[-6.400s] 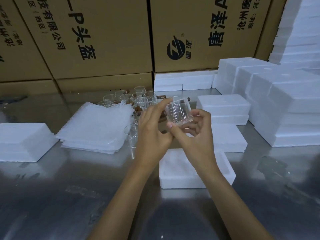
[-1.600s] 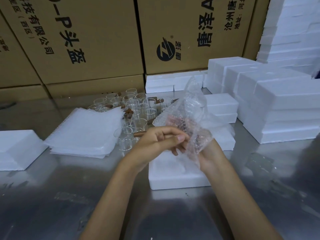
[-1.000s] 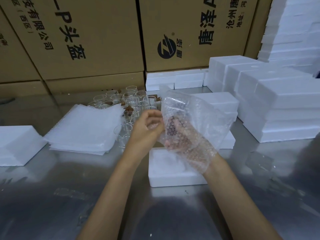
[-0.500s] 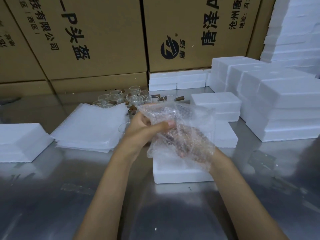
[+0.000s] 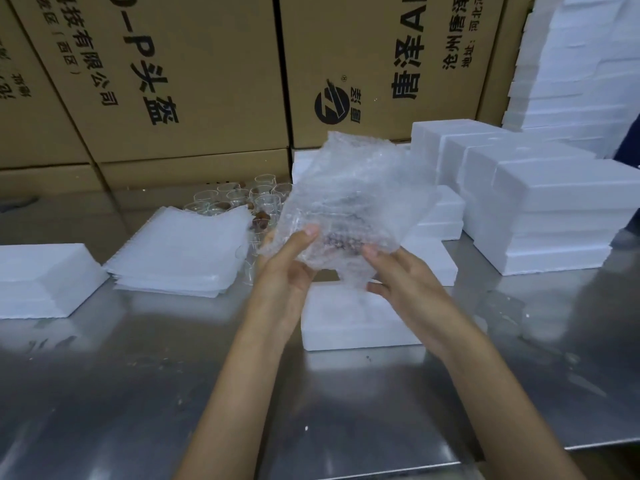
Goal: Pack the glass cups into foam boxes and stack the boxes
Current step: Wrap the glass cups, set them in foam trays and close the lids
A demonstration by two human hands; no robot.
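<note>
Hands raised above an open foam box (image 5: 346, 327): left hand (image 5: 287, 268) and right hand (image 5: 405, 275) pinch a bubble-wrap bundle (image 5: 349, 202) between thumbs and curled fingers.

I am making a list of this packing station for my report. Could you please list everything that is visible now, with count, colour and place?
bubble wrap sheet: one, clear, held up above the open foam box; a cup inside cannot be made out
open foam box: one, white, on the table under the hands
stack of wrap sheets: one pile, white, left of the hands
glass cups: many, exact count unclear, clear, behind the pile
foam piece: one, white, far left
foam boxes: several stacks, white, right side
cardboard cartons: several, brown, behind the table
table: one, shiny metal
left hand: grips the wrap
right hand: grips the wrap
</note>
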